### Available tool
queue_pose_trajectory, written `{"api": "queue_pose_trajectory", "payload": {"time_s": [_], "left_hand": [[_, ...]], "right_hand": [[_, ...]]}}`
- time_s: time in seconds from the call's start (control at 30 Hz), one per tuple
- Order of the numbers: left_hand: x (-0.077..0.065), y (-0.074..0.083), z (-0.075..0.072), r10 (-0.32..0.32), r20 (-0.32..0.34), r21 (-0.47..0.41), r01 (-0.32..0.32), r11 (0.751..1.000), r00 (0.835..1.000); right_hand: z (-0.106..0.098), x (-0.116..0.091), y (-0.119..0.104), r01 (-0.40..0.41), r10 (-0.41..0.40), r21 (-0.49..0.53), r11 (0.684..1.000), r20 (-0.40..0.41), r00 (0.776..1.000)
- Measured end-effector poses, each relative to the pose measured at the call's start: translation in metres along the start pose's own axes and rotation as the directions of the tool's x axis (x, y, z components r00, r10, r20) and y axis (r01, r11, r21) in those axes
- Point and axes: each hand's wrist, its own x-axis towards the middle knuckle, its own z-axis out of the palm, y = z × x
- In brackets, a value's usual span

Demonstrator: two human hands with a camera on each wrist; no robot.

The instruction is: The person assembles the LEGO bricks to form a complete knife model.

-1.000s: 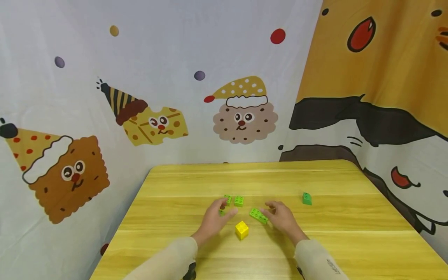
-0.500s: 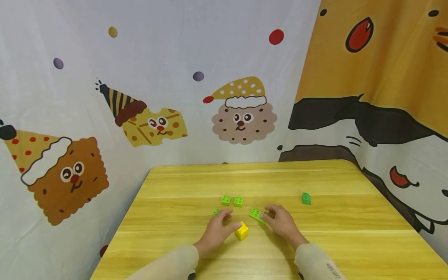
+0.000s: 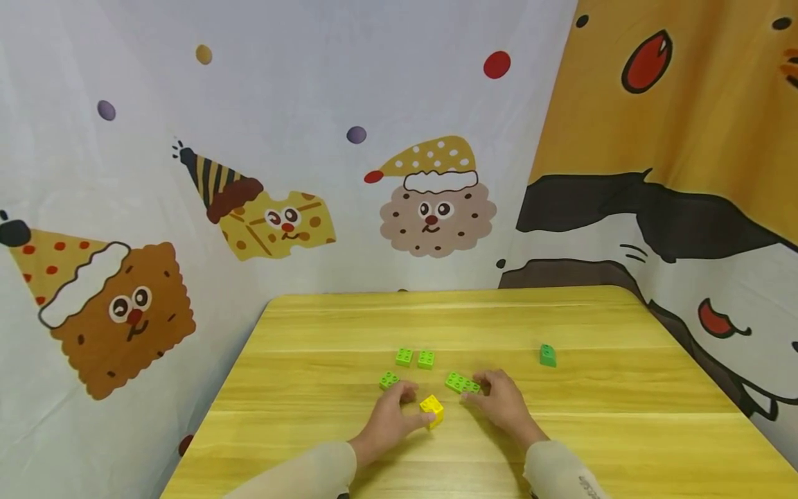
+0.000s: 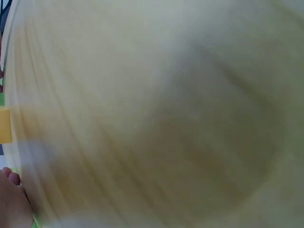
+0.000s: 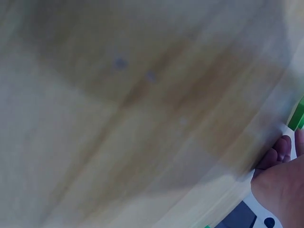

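My left hand [image 3: 388, 420] is beside a yellow brick [image 3: 431, 410], its thumb overlapping the near face in the head view and its fingers loosely bent to the left. In the left wrist view, a gap shows between the hand [image 4: 14, 199] and the yellow brick [image 4: 4, 126]. With thumb and fingers on opposite sides, my right hand [image 3: 503, 402] pinches the right end of a long light-green brick [image 3: 458, 382], which lies slantwise. In the right wrist view, green [image 5: 297, 116] shows at the edge above the fingertips.
Two small light-green bricks [image 3: 404, 357] lie side by side beyond the hands. Another light-green brick [image 3: 389, 380] lies just past the left fingers. A darker green brick with a sloped side [image 3: 547, 355] stands at the right. Behind the wooden table [image 3: 324, 326] hangs a printed curtain [image 3: 349, 76].
My left hand has moved toward me, off the left green brick and over to the yellow one. My right thumb and fingers have closed about the long green brick, which has turned slightly.
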Motion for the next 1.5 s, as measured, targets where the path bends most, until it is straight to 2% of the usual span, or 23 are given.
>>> {"api": "queue_pose_trajectory", "payload": {"time_s": [0.37,0.5,0.77,1.07,1.23,1.5], "left_hand": [[-0.003,0.001,0.004,0.037,-0.017,0.063,-0.035,0.997,0.999],[-0.003,0.001,0.007,0.061,-0.035,0.122,-0.056,0.991,0.998],[0.0,-0.001,0.01,0.104,-0.047,0.237,-0.09,0.967,0.993],[0.005,-0.002,0.008,0.046,-0.026,0.197,-0.04,0.98,0.999],[0.009,-0.003,0.006,0.055,-0.005,0.133,-0.054,0.99,0.998],[0.018,-0.004,0.004,0.071,0.028,0.11,-0.074,0.991,0.997]], "right_hand": [[0.002,-0.002,0.0,0.049,-0.05,-0.043,0.998,-0.025,0.998],[0.003,-0.002,0.001,0.07,-0.072,-0.052,0.996,-0.044,0.996],[0.001,-0.004,0.0,0.058,-0.059,-0.04,0.998,-0.036,0.998],[0.0,-0.004,-0.001,0.063,-0.064,-0.034,0.997,-0.032,0.997],[0.0,-0.002,0.0,0.056,-0.056,-0.012,0.998,-0.025,0.998],[-0.005,0.002,-0.001,0.032,-0.032,0.044,0.999,0.005,0.999]]}}
